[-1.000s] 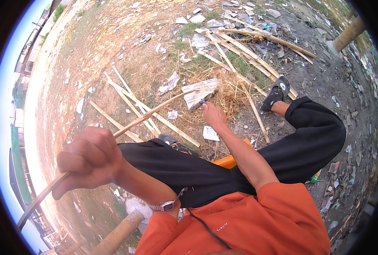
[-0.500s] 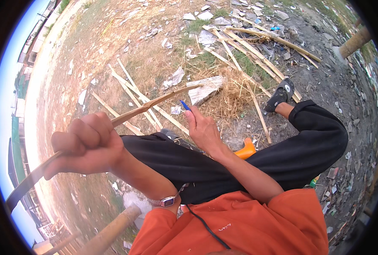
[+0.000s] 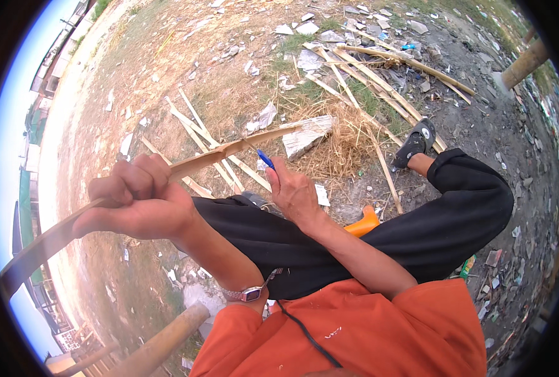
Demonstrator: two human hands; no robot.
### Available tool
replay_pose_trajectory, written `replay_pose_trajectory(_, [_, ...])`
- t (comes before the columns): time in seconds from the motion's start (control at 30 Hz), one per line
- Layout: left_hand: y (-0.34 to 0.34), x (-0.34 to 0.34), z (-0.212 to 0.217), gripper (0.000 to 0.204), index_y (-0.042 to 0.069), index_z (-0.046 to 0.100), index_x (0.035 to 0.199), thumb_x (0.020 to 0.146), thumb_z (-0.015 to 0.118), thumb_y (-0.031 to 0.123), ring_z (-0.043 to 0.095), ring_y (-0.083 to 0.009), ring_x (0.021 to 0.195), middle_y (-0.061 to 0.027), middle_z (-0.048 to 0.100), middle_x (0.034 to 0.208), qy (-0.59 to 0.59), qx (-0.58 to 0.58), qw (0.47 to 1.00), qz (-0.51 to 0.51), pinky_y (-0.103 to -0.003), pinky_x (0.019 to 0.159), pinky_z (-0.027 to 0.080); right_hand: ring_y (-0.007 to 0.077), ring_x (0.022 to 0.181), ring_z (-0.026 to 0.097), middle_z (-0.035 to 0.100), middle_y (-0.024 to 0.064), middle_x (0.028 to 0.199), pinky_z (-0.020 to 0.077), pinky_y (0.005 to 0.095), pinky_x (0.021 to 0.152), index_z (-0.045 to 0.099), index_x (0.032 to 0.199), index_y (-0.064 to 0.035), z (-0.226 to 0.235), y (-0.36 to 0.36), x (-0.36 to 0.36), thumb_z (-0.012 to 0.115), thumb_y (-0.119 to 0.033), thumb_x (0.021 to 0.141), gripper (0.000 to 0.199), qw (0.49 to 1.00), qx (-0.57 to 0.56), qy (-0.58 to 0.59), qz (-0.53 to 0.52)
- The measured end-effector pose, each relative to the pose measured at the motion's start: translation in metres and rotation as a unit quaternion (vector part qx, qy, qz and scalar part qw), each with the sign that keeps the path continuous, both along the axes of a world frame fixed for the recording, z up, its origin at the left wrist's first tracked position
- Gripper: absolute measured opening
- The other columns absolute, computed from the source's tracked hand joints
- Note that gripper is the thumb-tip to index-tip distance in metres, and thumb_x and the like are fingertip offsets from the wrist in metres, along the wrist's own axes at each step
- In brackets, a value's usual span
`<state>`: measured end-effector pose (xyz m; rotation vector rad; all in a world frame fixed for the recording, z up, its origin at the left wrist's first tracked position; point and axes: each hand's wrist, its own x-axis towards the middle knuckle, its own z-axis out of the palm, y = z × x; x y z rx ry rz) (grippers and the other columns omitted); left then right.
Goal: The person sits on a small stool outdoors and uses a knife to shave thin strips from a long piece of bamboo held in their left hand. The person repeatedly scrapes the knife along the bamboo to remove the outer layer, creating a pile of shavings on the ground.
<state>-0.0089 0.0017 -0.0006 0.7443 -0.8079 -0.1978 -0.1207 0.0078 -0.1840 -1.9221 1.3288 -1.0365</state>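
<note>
While our left hand [image 3: 142,200] stays high on the left, fingers curled firmly over the wooden strip [image 3: 194,164], we have the long pale length running right through the fist! One end reaches down to the lower-left rim of our view; the other stretches across to the whitish block [image 3: 311,135], crossing in front of it, and whether they touch we cannot tell. Over on the right, our right hand [image 3: 295,193] is closed around a blue-handled tool [image 3: 265,158], just beside the strip's near edge; its thin tip comes up to the wood, contact too fine for us to call.

As for handling, we'd judge this strip light and springy, stiff along its length yet ready to bow, probably dry rather than slippery, with edges that could splinter. We'd favour a hold around the flat middle, just where that left fist sits, palm clear of the edges.
</note>
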Motion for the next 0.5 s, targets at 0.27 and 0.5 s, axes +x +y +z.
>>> replay_pose_trajectory(0.27, [-0.001,0.007,0.005,0.057,0.016,0.024,0.060,0.084,0.026,0.067,0.008,-0.0059,0.039,0.0055,0.014,0.044,-0.026,-0.014,1.000,-0.009,-0.023,0.035,0.008,0.0330,0.061,0.061,0.058,0.0219,0.064,0.0472,0.0453,0.052,0.051,0.096,-0.0068,-0.160,-0.041,-0.053,0.039,-0.027,0.093,0.023,0.956,0.182,0.215,-0.081])
replay_pose_trajectory(0.5, [0.002,0.000,0.000,0.059,0.016,0.024,0.058,0.081,0.027,0.071,0.007,-0.0075,0.042,0.0050,0.013,0.047,-0.054,0.005,0.998,-0.040,-0.024,0.038,0.008,0.0417,0.055,0.056,0.053,0.0219,0.054,0.0443,0.0488,0.052,0.048,0.091,-0.0033,-0.010,-0.027,-0.031,0.039,-0.030,0.093,0.029,0.989,0.130,-0.075,0.008])
